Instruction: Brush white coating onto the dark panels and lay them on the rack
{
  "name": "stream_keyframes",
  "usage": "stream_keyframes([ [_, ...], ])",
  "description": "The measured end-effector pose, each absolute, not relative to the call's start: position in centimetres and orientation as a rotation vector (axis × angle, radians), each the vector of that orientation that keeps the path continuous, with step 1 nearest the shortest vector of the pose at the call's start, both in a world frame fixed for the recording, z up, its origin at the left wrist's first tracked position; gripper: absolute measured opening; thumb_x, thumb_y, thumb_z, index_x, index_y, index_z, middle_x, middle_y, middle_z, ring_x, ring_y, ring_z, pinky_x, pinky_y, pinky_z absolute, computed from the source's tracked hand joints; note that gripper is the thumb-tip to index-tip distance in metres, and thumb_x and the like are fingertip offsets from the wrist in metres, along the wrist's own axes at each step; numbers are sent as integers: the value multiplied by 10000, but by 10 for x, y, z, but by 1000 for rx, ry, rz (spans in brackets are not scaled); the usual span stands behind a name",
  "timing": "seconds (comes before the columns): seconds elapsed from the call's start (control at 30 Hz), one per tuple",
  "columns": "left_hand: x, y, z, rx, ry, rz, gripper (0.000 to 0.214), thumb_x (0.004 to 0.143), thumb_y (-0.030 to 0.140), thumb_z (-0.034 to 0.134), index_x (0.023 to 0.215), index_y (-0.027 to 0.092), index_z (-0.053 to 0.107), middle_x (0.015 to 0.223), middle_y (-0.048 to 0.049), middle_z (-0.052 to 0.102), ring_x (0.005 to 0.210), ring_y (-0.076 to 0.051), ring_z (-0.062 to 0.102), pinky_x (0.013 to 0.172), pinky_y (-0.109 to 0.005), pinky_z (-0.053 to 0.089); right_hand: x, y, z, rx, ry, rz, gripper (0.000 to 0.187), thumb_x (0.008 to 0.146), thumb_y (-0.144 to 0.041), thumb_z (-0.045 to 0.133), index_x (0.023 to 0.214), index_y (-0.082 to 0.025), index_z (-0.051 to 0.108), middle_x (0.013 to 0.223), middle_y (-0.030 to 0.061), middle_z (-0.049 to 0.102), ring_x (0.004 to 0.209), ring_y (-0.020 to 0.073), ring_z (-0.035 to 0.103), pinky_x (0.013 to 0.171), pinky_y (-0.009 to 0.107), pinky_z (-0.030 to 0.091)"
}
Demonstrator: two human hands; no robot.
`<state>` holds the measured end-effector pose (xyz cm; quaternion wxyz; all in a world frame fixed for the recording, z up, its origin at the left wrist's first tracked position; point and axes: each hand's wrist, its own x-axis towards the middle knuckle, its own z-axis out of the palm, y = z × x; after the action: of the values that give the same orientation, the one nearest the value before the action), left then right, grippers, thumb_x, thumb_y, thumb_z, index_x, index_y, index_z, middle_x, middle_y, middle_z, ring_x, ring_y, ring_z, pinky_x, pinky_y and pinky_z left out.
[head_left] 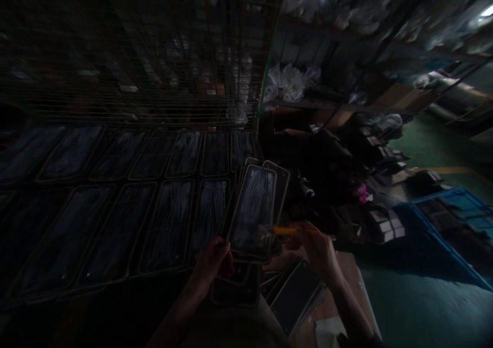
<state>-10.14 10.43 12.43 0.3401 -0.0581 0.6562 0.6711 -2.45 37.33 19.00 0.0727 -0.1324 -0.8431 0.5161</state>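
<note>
My right hand (pixel 318 248) is closed around the yellow handle of a brush (pixel 285 230). Its bristles rest on the lower part of a dark rectangular panel (pixel 254 204) with rounded corners and a pale rim. Whitish wet-looking streaks run lengthwise over that panel. At the panel's lower left corner my left hand (pixel 211 258) grips the edge, thumb on top. Another dark panel (pixel 283 183) lies fanned out beneath it, on what looks like a stack. Something reddish shows by my left fingers, too dark to make out.
Rows of similar streaked panels (pixel 173 209) fill the surface at left, before a wire mesh rack (pixel 173 96). Bare panels (pixel 296 294) lie on a cardboard-coloured board (pixel 352 281) at lower right. A blue frame (pixel 442 235) stands on the green floor at right, near dark piled goods.
</note>
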Motion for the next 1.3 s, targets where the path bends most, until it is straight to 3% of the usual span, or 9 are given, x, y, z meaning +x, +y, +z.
stream_keyframes([
  [0.3, -103, 103, 116, -251, 1757, 1739, 470, 713, 620, 658, 852, 186, 542, 557, 25, 608, 437, -157, 604, 401, -227, 448, -97, 378, 167, -386, -2313, 1318, 273, 975, -392, 451, 1091, -207, 615, 773, 34, 706, 699, 193, 692, 623, 266, 556],
  [0.47, -104, 105, 123, -201, 1726, 1759, 406, 763, 576, 640, 789, 186, 529, 549, 26, 595, 440, -141, 599, 412, -211, 430, -126, 379, 156, -372, -2252, 1397, 287, 975, -424, 430, 1009, -199, 604, 734, 38, 695, 646, 196, 681, 615, 290, 565],
  [0.63, -105, 103, 136, -176, 1712, 1793, 383, 819, 541, 597, 733, 173, 533, 576, 8, 599, 460, -126, 597, 428, -205, 426, -137, 386, 149, -449, -2122, 1241, 303, 976, -410, 430, 1086, -174, 587, 786, 48, 700, 709, 197, 687, 667, 303, 559],
  [0.77, -108, 103, 143, -227, 1724, 1799, 352, 824, 522, 604, 873, 175, 562, 671, -14, 649, 516, -135, 629, 460, -212, 456, -121, 378, 146, -402, -2156, 1139, 291, 985, -342, 422, 1188, -198, 573, 906, 62, 704, 813, 201, 689, 768, 340, 554],
  [0.9, -112, 107, 147, -307, 1709, 1789, 440, 734, 507, 700, 983, 180, 542, 683, -7, 656, 509, -153, 640, 453, -225, 478, -102, 370, 137, -362, -2219, 1103, 286, 979, -289, 422, 1205, -230, 586, 997, 74, 692, 862, 203, 686, 789, 345, 560],
  [1.07, -121, 109, 163, -232, 1709, 1857, 305, 751, 418, 692, 884, 177, 562, 728, -3, 635, 620, -156, 656, 555, -250, 535, -84, 364, 125, -364, -2265, 1036, 319, 952, -230, 413, 1210, -258, 599, 1120, 83, 618, 987, 211, 648, 823, 335, 557],
  [1.3, -149, 109, 198, -51, 1372, 2200, 99, 766, 216, 631, 812, 182, 550, 696, 32, 560, 610, -111, 565, 566, -237, 507, -75, 356, 112, -359, -2397, 1001, 394, 905, -197, 420, 1265, -239, 575, 1109, 73, 617, 860, 161, 668, 668, 235, 535],
])
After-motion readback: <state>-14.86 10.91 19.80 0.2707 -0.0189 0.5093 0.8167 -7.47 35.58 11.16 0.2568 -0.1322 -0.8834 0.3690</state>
